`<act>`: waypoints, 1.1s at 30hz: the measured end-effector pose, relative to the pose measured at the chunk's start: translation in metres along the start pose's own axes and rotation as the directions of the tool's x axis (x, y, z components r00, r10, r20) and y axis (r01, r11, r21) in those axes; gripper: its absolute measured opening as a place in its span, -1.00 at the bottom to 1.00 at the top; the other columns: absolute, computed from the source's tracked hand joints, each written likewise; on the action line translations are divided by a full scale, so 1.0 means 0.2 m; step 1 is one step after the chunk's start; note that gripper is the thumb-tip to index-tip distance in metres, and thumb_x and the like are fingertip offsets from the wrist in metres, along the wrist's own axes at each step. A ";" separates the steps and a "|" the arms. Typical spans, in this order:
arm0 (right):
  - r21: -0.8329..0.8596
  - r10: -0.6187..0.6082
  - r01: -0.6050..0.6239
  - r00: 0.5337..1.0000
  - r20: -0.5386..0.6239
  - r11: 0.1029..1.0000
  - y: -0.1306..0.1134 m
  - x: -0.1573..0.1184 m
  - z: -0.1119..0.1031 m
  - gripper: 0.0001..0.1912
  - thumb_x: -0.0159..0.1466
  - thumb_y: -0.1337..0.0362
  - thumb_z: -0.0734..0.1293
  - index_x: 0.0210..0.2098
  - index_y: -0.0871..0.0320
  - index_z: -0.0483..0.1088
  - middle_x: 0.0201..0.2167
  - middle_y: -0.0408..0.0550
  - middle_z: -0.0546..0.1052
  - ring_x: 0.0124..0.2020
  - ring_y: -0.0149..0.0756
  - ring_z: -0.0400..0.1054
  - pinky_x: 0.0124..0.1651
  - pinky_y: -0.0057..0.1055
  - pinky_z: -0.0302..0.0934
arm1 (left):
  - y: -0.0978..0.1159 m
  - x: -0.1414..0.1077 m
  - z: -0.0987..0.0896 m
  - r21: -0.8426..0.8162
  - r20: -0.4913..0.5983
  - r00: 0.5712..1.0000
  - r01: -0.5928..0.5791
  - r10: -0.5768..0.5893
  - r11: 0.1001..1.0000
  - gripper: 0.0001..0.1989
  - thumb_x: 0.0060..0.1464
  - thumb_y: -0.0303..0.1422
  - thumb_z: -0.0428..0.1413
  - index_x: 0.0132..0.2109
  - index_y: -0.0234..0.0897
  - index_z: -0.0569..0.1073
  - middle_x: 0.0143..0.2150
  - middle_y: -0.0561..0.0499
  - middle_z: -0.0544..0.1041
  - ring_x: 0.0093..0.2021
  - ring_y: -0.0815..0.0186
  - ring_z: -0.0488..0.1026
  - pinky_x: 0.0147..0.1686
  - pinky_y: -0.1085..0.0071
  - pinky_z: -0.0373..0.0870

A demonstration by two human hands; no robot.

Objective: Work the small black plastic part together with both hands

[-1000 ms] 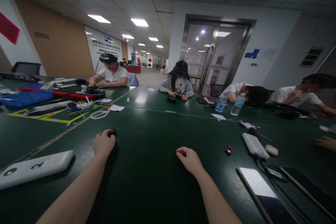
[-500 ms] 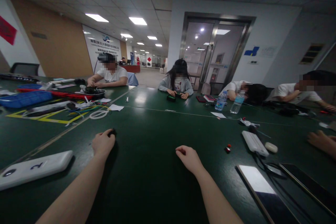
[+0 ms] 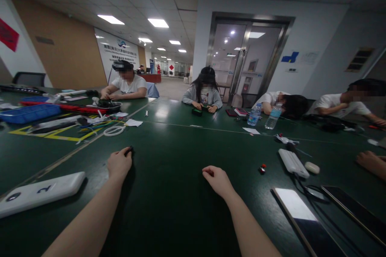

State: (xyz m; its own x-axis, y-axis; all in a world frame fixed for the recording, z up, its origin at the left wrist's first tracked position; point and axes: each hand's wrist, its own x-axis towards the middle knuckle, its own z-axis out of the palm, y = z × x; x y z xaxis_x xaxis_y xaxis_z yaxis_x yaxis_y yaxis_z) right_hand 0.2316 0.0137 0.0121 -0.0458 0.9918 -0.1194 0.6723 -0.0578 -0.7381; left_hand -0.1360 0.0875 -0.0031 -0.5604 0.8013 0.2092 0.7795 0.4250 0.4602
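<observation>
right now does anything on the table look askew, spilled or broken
Nothing looks spilled or plainly broken. Untidiest is the tangle of coloured wires beside the white coil, strewn loosely. The small dark object at the left hand is too indistinct to judge.

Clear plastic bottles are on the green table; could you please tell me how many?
2. The left bottle stands toward the far right of the green table; the right bottle stands just beside it.
</observation>
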 end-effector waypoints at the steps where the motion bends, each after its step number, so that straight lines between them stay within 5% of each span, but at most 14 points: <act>1: 0.006 0.000 0.000 1.000 0.000 1.000 0.00 0.00 0.00 -0.74 0.21 0.25 0.25 -0.11 0.06 0.43 -0.11 -0.13 0.50 -0.07 -0.27 0.38 -0.07 -0.36 0.26 | 0.00 0.00 0.00 -0.001 0.000 1.000 -0.002 0.002 1.000 -0.57 0.12 -0.20 -0.10 0.08 -0.16 0.44 0.01 -0.20 0.42 -0.04 0.05 0.40 -0.08 0.20 0.35; 11: 0.062 0.000 0.002 0.999 -0.035 0.998 0.01 0.00 -0.02 -0.73 0.20 0.24 0.25 -0.12 0.08 0.43 -0.12 -0.10 0.50 -0.08 -0.27 0.37 -0.06 -0.34 0.24 | 0.02 -0.01 -0.02 0.036 0.002 1.000 -0.025 0.025 0.999 -0.57 0.14 -0.26 -0.11 0.08 -0.20 0.43 -0.01 -0.23 0.46 0.00 0.04 0.39 -0.06 0.21 0.32; 16: 0.137 -0.009 0.019 0.997 -0.074 0.990 0.04 0.02 -0.04 -0.71 0.21 0.21 0.24 -0.11 0.13 0.42 -0.14 -0.08 0.50 -0.10 -0.28 0.37 -0.05 -0.33 0.23 | -0.07 0.02 -0.09 0.122 0.076 0.995 -0.080 0.071 0.989 -0.56 0.16 -0.30 -0.13 0.12 -0.25 0.39 -0.01 -0.26 0.47 0.02 0.02 0.38 -0.06 0.21 0.32; 20: 0.195 0.003 0.019 0.994 -0.113 0.981 0.07 0.05 -0.04 -0.69 0.20 0.19 0.25 -0.10 0.15 0.42 -0.14 -0.06 0.50 -0.10 -0.29 0.37 -0.04 -0.33 0.22 | -0.13 0.02 -0.15 0.128 0.092 0.996 -0.012 0.001 0.992 -0.58 0.16 -0.31 -0.13 0.12 -0.25 0.39 0.00 -0.28 0.45 0.03 -0.01 0.38 -0.06 0.19 0.31; 25: 0.259 0.039 -0.010 0.993 -0.108 0.966 0.09 0.07 -0.06 -0.67 0.19 0.19 0.25 -0.08 0.16 0.40 -0.12 -0.04 0.49 -0.10 -0.27 0.37 -0.08 -0.32 0.24 | 0.10 -0.18 -0.09 -0.099 0.097 0.995 0.046 -0.036 0.994 -0.48 0.12 -0.33 -0.02 0.21 -0.41 0.19 0.04 -0.31 0.42 0.06 0.01 0.36 0.00 0.18 0.28; 27: 0.265 0.047 -0.017 0.993 -0.109 0.964 0.09 0.06 -0.07 -0.67 0.20 0.18 0.24 -0.07 0.15 0.39 -0.11 -0.04 0.48 -0.10 -0.26 0.37 -0.09 -0.32 0.25 | 0.24 -0.32 -0.03 -0.284 0.197 0.976 -0.034 0.093 0.958 -0.42 0.09 -0.36 0.03 0.24 -0.40 0.11 0.05 -0.25 0.43 0.06 0.09 0.37 0.02 0.23 0.28; 29: 0.248 0.030 0.000 0.993 -0.118 0.969 0.08 0.04 -0.07 -0.68 0.21 0.19 0.24 -0.08 0.15 0.39 -0.12 -0.04 0.48 -0.10 -0.27 0.36 -0.09 -0.32 0.25 | 0.35 -0.47 0.03 -0.447 0.333 0.873 -0.186 0.356 0.875 -0.37 0.05 -0.40 0.07 0.26 -0.34 0.07 0.05 -0.18 0.43 0.03 0.18 0.39 0.04 0.28 0.27; 31: 0.201 -0.023 0.043 0.994 -0.103 0.979 0.05 0.00 -0.06 -0.70 0.21 0.21 0.23 -0.09 0.13 0.40 -0.14 -0.06 0.48 -0.11 -0.28 0.36 -0.08 -0.33 0.24 | 0.42 -0.59 0.06 -0.570 0.380 0.694 -0.345 0.612 0.746 -0.33 0.02 -0.42 0.09 0.27 -0.23 0.06 0.06 -0.10 0.42 0.06 0.23 0.36 0.09 0.28 0.22; 33: 0.131 -0.113 0.121 0.991 -0.066 0.984 0.02 -0.05 -0.05 -0.72 0.20 0.24 0.25 -0.10 0.14 0.40 -0.23 -0.08 0.48 -0.20 -0.31 0.37 -0.11 -0.33 0.24 | 0.43 -0.67 0.05 -0.631 0.399 0.535 -0.429 0.744 0.647 -0.34 0.01 -0.42 0.11 0.25 -0.14 0.11 0.09 -0.05 0.40 0.11 0.23 0.32 0.14 0.26 0.18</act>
State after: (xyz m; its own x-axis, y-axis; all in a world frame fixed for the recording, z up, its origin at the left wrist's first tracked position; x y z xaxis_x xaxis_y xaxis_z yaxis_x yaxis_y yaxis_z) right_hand 0.2425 0.0045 0.0170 -0.0729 0.9973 0.0088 0.5589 0.0481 -0.8279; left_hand 0.0100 0.0202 0.0007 0.3922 0.9133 0.1099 0.5680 -0.3345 0.7520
